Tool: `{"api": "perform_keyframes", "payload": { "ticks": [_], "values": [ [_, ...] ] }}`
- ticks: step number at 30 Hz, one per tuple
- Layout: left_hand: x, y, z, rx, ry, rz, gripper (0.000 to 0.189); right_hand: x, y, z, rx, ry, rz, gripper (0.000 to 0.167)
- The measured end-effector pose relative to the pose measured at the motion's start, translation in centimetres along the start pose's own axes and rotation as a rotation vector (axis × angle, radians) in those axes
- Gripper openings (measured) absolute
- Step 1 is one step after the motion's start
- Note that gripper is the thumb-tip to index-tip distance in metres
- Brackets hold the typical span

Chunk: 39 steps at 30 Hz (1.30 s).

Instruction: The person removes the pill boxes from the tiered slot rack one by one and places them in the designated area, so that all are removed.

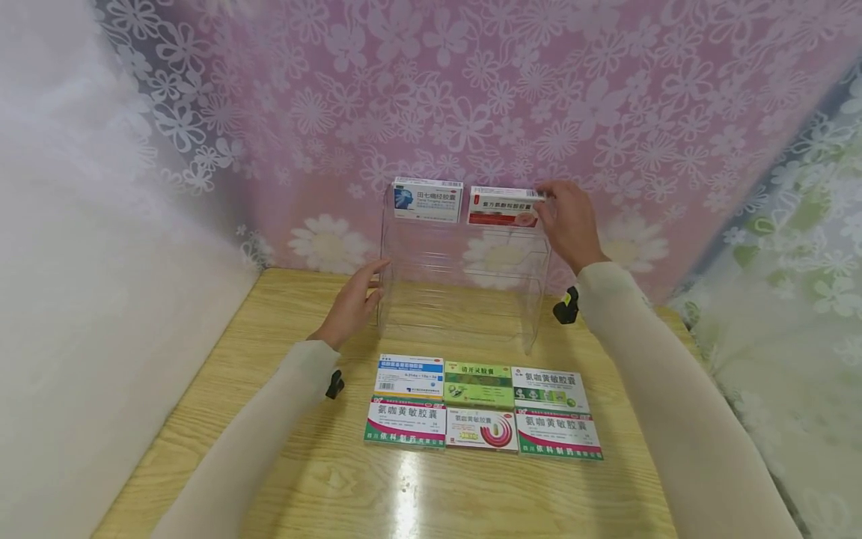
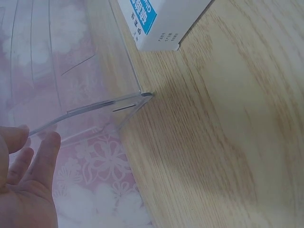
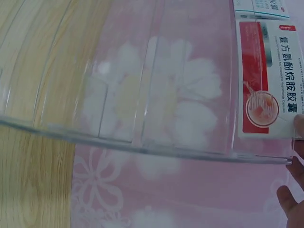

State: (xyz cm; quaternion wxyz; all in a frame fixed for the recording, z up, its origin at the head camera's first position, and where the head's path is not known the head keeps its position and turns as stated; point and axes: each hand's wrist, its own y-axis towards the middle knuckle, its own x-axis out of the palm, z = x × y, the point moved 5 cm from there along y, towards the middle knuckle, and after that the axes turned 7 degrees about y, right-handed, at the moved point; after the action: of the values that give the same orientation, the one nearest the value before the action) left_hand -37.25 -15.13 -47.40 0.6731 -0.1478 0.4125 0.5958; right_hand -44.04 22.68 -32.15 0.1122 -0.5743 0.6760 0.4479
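Observation:
A clear plastic tiered display stand (image 1: pixel 465 303) stands on the table against the flowered cloth. On its top tier, a white-and-red medicine box (image 1: pixel 501 217) leans at the right, and my right hand (image 1: pixel 569 221) pinches its right end. In the right wrist view, a fingertip (image 3: pixel 299 124) lies on that box's corner, with other fingers beside the stand's edge. To its left on the same tier is a white-and-blue medicine box (image 1: pixel 427 203). My left hand (image 1: pixel 352 303) touches the stand's left side with fairly straight fingers; the left wrist view shows them at the clear edge.
In front of the stand, medicine boxes lie flat in two rows on the wooden table (image 1: pixel 323 464). The back row has a blue-and-white box (image 1: pixel 408 376), a green box (image 1: pixel 479 383) and a white-and-green box (image 1: pixel 548 388). A pink-swirl box (image 1: pixel 481 430) lies mid-front.

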Motion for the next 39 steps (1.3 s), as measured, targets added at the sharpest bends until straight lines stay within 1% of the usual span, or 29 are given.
{"api": "perform_keyframes", "payload": {
  "ticks": [2, 8, 11, 14, 16, 19, 23, 26, 30, 33, 36, 39],
  "values": [
    [0.0, 0.0, 0.0, 0.006, -0.002, 0.0, 0.064, -0.2, -0.1, -0.3, -0.006, 0.023, 0.028, 0.036],
    [0.1, 0.2, -0.1, 0.002, 0.001, -0.004, 0.062, -1.4, -0.1, -1.6, -0.06, 0.145, 0.103, 0.035],
    [0.1, 0.2, -0.2, 0.002, -0.004, -0.007, 0.061, -2.7, -0.1, -2.1, -0.091, 0.216, 0.159, 0.033],
    [0.1, 0.2, -0.1, 0.003, -0.011, -0.004, 0.062, -4.4, -0.4, -2.3, -0.099, 0.239, 0.202, 0.034],
    [0.1, 0.2, -0.2, 0.004, -0.012, -0.002, 0.063, -5.5, -0.8, -2.1, -0.091, 0.244, 0.211, 0.035],
    [0.1, 0.2, -0.1, 0.006, -0.01, -0.001, 0.063, -7.0, -1.9, -1.4, -0.07, 0.239, 0.186, 0.039],
    [0.1, 0.2, 0.0, 0.013, -0.01, -0.004, 0.063, -8.9, -4.1, -0.1, -0.046, 0.207, 0.148, 0.042],
    [0.1, 0.2, 0.1, 0.011, -0.008, -0.006, 0.063, -10.0, -6.0, 0.9, -0.044, 0.174, 0.136, 0.041],
    [0.0, 0.1, 0.3, 0.007, 0.002, -0.001, 0.063, -11.3, -8.6, 2.9, -0.027, 0.187, 0.099, 0.041],
    [-0.1, -0.1, 0.4, 0.0, 0.0, 0.001, 0.063, -12.2, -10.6, 5.2, 0.028, 0.204, 0.054, 0.043],
    [-0.1, -0.2, 0.4, -0.011, -0.006, -0.005, 0.063, -13.1, -12.7, 8.0, 0.109, 0.223, 0.012, 0.046],
    [0.0, -0.2, 0.2, -0.019, -0.005, -0.01, 0.064, -14.0, -14.7, 10.4, 0.177, 0.27, -0.026, 0.048]
  ]
}}
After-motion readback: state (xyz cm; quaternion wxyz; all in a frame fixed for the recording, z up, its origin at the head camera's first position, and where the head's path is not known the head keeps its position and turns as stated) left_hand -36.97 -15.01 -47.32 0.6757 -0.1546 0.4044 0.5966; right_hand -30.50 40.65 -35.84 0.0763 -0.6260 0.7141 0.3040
